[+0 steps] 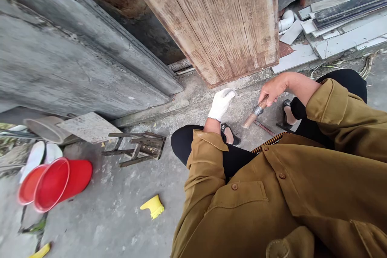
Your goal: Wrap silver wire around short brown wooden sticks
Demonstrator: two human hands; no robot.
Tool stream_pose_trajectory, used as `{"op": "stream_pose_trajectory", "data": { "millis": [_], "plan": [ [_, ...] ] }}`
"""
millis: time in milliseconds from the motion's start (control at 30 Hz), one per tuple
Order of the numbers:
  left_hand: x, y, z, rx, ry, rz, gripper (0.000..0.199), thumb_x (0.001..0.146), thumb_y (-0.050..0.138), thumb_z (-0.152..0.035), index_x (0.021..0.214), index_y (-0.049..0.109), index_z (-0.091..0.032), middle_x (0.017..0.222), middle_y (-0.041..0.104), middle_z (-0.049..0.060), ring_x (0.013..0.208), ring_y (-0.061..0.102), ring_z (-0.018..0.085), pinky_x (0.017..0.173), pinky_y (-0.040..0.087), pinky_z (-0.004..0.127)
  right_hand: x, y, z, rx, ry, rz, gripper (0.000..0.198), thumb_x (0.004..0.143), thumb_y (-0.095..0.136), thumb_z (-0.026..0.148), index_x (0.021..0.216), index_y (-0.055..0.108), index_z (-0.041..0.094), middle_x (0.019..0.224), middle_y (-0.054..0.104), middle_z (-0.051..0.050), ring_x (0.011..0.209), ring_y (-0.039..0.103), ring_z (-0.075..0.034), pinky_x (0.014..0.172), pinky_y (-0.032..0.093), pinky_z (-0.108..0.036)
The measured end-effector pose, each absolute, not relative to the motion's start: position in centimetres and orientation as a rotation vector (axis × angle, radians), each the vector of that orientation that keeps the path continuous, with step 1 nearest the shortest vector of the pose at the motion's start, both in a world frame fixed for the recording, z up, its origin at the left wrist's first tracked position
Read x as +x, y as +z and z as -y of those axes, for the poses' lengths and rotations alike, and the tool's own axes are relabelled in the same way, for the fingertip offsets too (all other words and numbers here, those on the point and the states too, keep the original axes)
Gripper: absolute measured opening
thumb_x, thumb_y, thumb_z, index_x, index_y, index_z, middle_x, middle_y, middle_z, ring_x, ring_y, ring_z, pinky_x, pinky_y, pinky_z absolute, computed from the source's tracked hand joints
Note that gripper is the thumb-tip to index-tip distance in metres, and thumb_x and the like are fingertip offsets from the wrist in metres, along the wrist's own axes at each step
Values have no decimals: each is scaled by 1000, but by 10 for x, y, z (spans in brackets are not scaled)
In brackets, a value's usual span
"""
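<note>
My left hand (221,104), in a white glove, is closed with its fingertips pinched on a thin wire (246,100). That strand runs across to a wooden stick (250,120), where silvery wire (258,110) is wound around the middle. Bare fingers of my right hand (273,88) wrap the upper end of the stick, which tilts down to the left over the concrete between my feet. Behind it, close to the ground, is a thin reddish rod (265,128), partly hidden by my jacket.
A plank door panel (223,20) stands in front of me. Tile strips (347,34) and a white pipe elbow (286,20) lie at right. To my left are a wooden stool (140,148), red buckets (75,175) and a small yellow boot (153,206) on concrete.
</note>
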State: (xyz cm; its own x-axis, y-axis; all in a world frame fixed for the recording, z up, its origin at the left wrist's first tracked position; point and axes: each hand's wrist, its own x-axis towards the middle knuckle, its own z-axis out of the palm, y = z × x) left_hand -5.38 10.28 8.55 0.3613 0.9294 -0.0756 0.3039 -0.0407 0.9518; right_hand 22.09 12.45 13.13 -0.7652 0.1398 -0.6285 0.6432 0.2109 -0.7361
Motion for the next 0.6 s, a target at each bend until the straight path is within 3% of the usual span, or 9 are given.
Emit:
{"op": "stream_pose_trajectory", "data": {
  "millis": [133, 233, 300, 367, 433, 500, 600],
  "plan": [
    [-44, 83, -102, 1513, 773, -1166, 29, 85, 62, -42, 78, 65, -14, 61, 51, -1, 51, 40, 7, 46, 35, 20, 231, 148, -123, 782, -1879, -2256, 35, 82, 72, 39, 107, 67, 16, 79, 61, 0, 66, 51, -10, 63, 41, -25],
    [-35, 87, -94, 1408, 717, -996, 39, 86, 63, -53, 83, 64, -15, 58, 48, -2, 49, 38, 8, 48, 40, 22, 238, 156, -125, 1148, -2308, -2497, 36, 81, 73, 47, 101, 62, 18, 84, 60, -2, 67, 47, -11, 60, 42, -25],
    [-30, 92, -87, 1399, 603, -856, 43, 86, 63, -59, 85, 65, -16, 56, 47, -2, 48, 38, 8, 49, 41, 25, 239, 155, -131, 1498, -2432, -2573, 35, 86, 67, 50, 97, 57, 19, 87, 58, -4, 69, 46, -12, 62, 43, -26],
    [-27, 96, -82, 1405, 514, -797, 44, 84, 65, -61, 83, 66, -17, 55, 49, 0, 48, 39, 9, 49, 40, 27, 237, 149, -136, 1933, -2123, -2518, 34, 91, 60, 51, 103, 57, 19, 90, 59, -7, 73, 47, -15, 67, 46, -30],
    [-27, 100, -79, 1407, 482, -800, 46, 83, 67, -63, 81, 66, -17, 56, 50, 1, 48, 39, 9, 49, 38, 27, 233, 141, -140, 2103, -1518, -2381, 36, 92, 58, 45, 114, 61, 17, 95, 61, -11, 79, 52, -19, 72, 47, -35],
    [-29, 100, -80, 1413, 507, -835, 48, 81, 67, -64, 80, 64, -16, 57, 51, 1, 47, 38, 9, 48, 36, 26, 227, 132, -140, 1875, -1056, -2307, 32, 89, 64, 36, 114, 66, 16, 99, 64, -13, 84, 55, -22, 74, 45, -38],
    [-35, 97, -86, 1448, 576, -890, 44, 82, 66, -59, 80, 62, -15, 66, 56, 1, 50, 41, 7, 47, 36, 23, 220, 122, -132, 1266, -1033, -2193, 23, 81, 68, 22, 102, 72, 14, 87, 66, -9, 76, 55, -19, 70, 41, -34]
  ]
}}
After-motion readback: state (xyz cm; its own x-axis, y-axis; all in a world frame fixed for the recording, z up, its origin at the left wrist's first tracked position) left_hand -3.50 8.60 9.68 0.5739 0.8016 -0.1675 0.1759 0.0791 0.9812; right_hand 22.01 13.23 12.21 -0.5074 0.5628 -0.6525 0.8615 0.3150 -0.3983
